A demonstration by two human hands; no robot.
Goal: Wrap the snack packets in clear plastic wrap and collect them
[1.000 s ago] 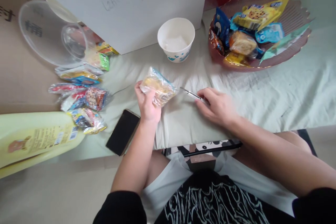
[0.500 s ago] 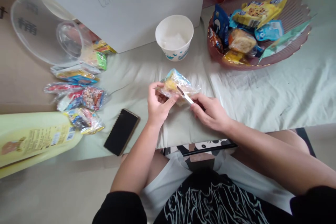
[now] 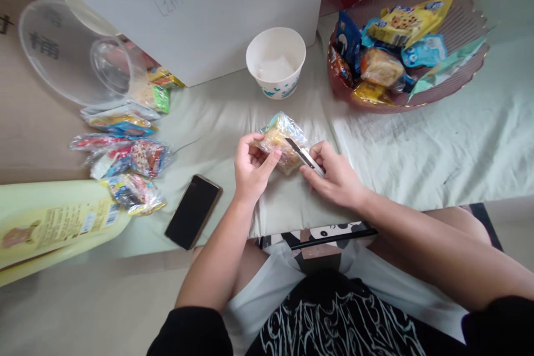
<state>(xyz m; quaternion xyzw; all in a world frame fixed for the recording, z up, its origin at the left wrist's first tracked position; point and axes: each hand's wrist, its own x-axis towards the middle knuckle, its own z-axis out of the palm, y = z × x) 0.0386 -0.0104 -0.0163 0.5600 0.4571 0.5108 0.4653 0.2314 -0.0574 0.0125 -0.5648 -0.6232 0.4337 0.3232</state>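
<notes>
My left hand (image 3: 255,168) grips the left side of a clear plastic snack packet (image 3: 283,132), thumb on top. Something yellowish, like a piece of bread or cake, shows through the crinkled wrapper. In my right hand (image 3: 334,177) is a utility knife (image 3: 307,160) with a white handle. Its dark blade points up and left, over the packet; whether it touches the wrapper I cannot tell. Just beyond the packet stands a white paper bowl (image 3: 276,61) with blue-green print, holding something pale at its bottom.
A pink glass bowl (image 3: 442,92) of wrapped snacks stands at the right. At the left lie a phone (image 3: 194,211), several snack packets (image 3: 134,192), a tipped clear plastic bucket (image 3: 62,61) and a yellow bag (image 3: 54,222). A white box (image 3: 200,16) closes off the back.
The knife has shifted slightly right and turned, so more of its blade and handle shows. The packet's wrapper has turned a little in my left hand, showing more of the yellowish contents.
</notes>
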